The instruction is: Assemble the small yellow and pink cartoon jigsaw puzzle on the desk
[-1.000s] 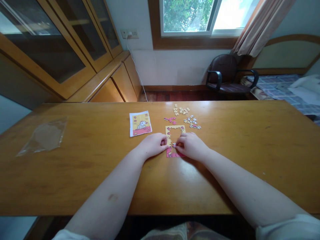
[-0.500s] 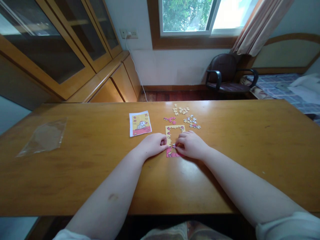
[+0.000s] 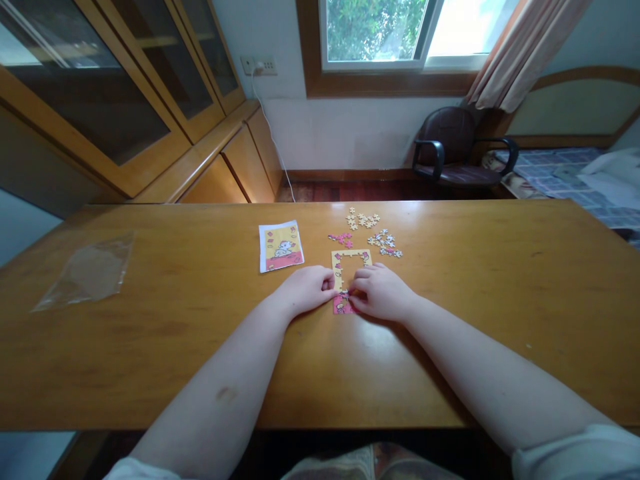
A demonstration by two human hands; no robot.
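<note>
**Your right hand (image 3: 383, 293) pinches a puzzle piece (image 3: 345, 294) at the puzzle border (image 3: 337, 275)**

Nearest you, your bare forearms lie over the worktop (image 3: 115, 360) from left and right. The puzzle border is flat between your hands, pink on its near side, yellow on its far side; your right hand hides much of its right side. That hand's fingers close on the puzzle piece, near the border's near left corner. Your left hand (image 3: 311, 288) has its fingers curled, tips at the border's left edge; you cannot tell whether they grip it.

Left of the border lies a picture sheet (image 3: 281, 247) with a white animal on yellow and pink. Well apart at far left is a clear plastic bag (image 3: 95, 273). Just beyond the border sit pink pieces (image 3: 341, 239), with white pieces (image 3: 383, 240) to their right and pale yellow pieces (image 3: 365, 220) farther off.

Past the worktop, a dark chair (image 3: 445, 140) stands at right, below a window (image 3: 375, 30).
</note>
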